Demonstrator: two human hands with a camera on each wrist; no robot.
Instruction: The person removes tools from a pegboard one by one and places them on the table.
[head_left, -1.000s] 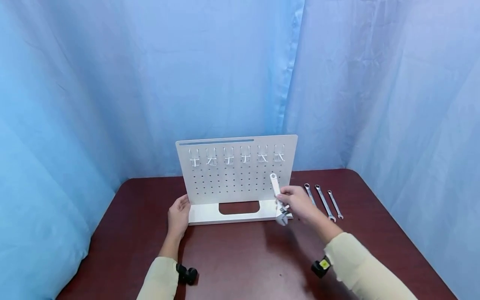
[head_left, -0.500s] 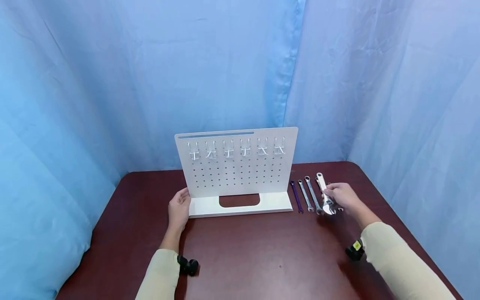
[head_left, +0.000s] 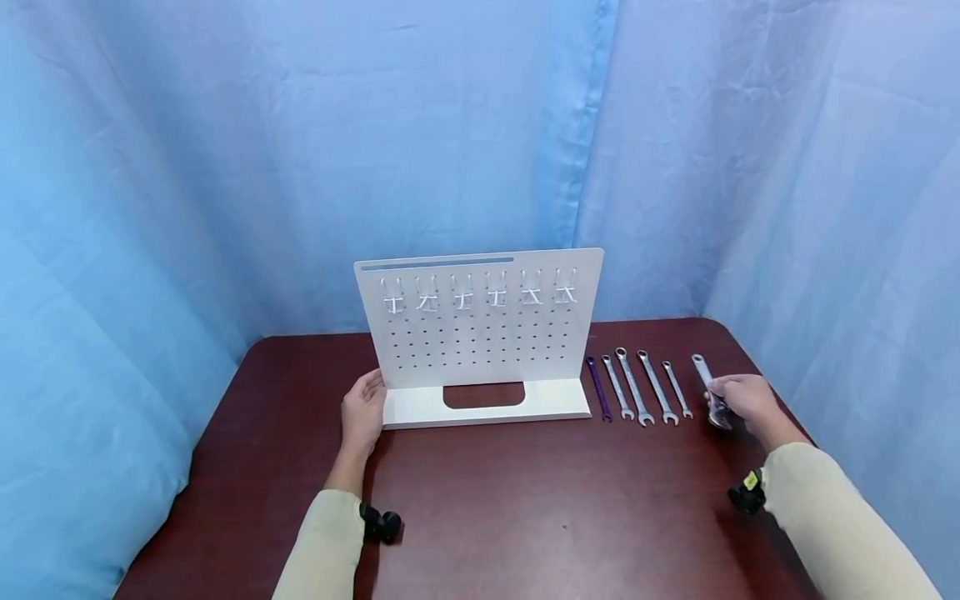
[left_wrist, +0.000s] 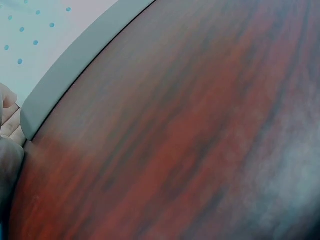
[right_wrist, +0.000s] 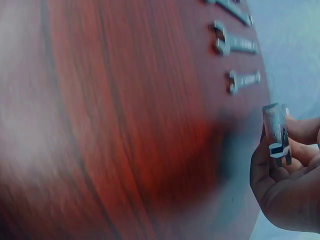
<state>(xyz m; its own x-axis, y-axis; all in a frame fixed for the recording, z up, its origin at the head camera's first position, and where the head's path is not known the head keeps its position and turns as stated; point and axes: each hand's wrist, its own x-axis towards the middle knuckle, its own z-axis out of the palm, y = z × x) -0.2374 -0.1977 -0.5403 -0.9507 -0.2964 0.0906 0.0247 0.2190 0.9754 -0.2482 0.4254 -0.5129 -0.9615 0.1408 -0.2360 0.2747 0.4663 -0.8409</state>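
Note:
A white pegboard (head_left: pixel 487 350) on a white base stands upright on the table, with a row of double hooks near its top. My left hand (head_left: pixel 363 412) holds its left edge by the base; in the left wrist view the fingers (left_wrist: pixel 11 122) show at the base's end. My right hand (head_left: pixel 750 400) grips a silver adjustable wrench (head_left: pixel 701 368) at the far right; its head (right_wrist: pixel 275 132) shows in the right wrist view. To the left lie a purple wrench (head_left: pixel 597 387) and several silver combination wrenches (head_left: pixel 633 387) in a row.
The dark red-brown table (head_left: pixel 480 500) has rounded far corners. Light blue curtains (head_left: pixel 450 150) hang behind it and on both sides. Each wrist wears a small black camera (head_left: pixel 381 525).
My right hand has carried the adjustable wrench from in front of the pegboard, past the row of wrenches, to its right side. The left hand stays at the pegboard's edge.

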